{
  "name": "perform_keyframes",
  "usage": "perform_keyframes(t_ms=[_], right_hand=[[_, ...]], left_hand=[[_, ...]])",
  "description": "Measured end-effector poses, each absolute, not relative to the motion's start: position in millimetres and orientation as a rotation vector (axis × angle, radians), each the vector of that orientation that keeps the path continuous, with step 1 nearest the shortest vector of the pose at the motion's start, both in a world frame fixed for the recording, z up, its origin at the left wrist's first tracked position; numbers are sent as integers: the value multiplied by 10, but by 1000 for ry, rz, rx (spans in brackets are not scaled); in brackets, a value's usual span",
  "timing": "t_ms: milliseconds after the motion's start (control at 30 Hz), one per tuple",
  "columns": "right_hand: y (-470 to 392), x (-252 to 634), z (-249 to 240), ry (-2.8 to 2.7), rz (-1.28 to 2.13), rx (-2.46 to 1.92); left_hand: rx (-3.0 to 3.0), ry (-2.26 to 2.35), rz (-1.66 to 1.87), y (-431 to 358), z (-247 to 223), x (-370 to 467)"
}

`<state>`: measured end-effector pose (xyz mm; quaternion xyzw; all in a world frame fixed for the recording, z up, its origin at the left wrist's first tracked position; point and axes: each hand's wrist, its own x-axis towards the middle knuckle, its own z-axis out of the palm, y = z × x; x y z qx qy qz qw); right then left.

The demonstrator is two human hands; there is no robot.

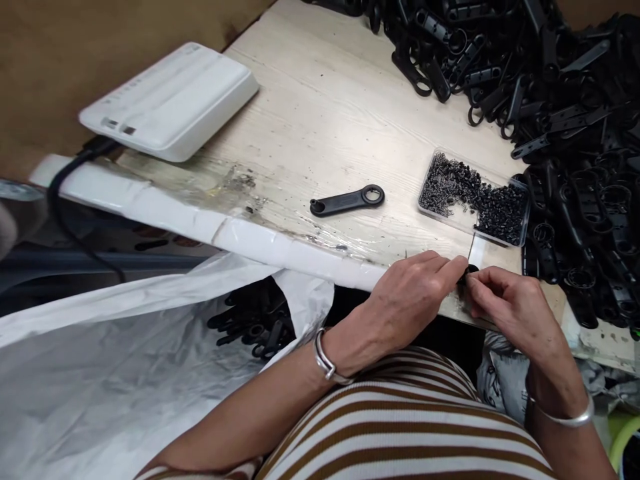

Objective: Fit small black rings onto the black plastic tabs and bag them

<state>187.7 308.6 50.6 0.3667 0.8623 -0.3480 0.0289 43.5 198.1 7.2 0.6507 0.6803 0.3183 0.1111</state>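
Observation:
At the table's front edge my left hand (413, 297) and my right hand (517, 310) meet, fingertips pinched round a black plastic part (469, 272). Most of that part is hidden by the fingers, so its full shape does not show. Just behind the hands sits a clear plastic box (424, 200) with two heaps of tiny pieces: small metal springs (439, 181) on the left and little black pieces (503, 212) on the right. Left of the box, a single black plastic handle (345, 201) with a ring at one end lies flat on the table.
A large pile of black plastic handles (550, 113) covers the table's right side. At the back left stands a white device (170, 100) with a black cable (65, 220). Below the taped white edge (170, 217) hangs a white bag (125, 387) with more black parts (263, 320).

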Motion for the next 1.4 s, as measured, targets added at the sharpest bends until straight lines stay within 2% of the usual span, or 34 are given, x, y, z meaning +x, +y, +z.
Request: perform_keyframes(t_ms=[67,200,600,700,767,800,933,1000,1167,1300,1400], right_hand=[[3108,1873,503,2594,-1132,1194],[3077,1819,531,2679,-995,1145],[2805,1707,520,2955,-2,901],[2731,1640,519,2916,81,950],[2758,1643,505,2901,-78,1043],[2791,1667,490,2888,-264,1118],[2941,1855,383,2576,-1401,1395],[2967,1945,329,2402,-1758,1520],[2877,1982,271,2233,-2172,1812],[2824,1877,248,2015,-2550,1638],[2822,1798,230,1872,-2714,1635]], left_hand=[[1911,1986,950,1979,70,436],[1919,1967,962,1978,89,425],[2008,1972,950,1983,120,422],[2011,1991,996,1975,105,420],[2016,2009,1009,1974,95,419],[2019,2014,1014,1975,89,419],[2023,2014,1053,1974,65,420],[2009,2015,1112,1972,62,419],[1930,2080,1370,1979,94,434],[1854,2089,1462,1994,134,476],[1847,2063,1500,2004,158,511]])
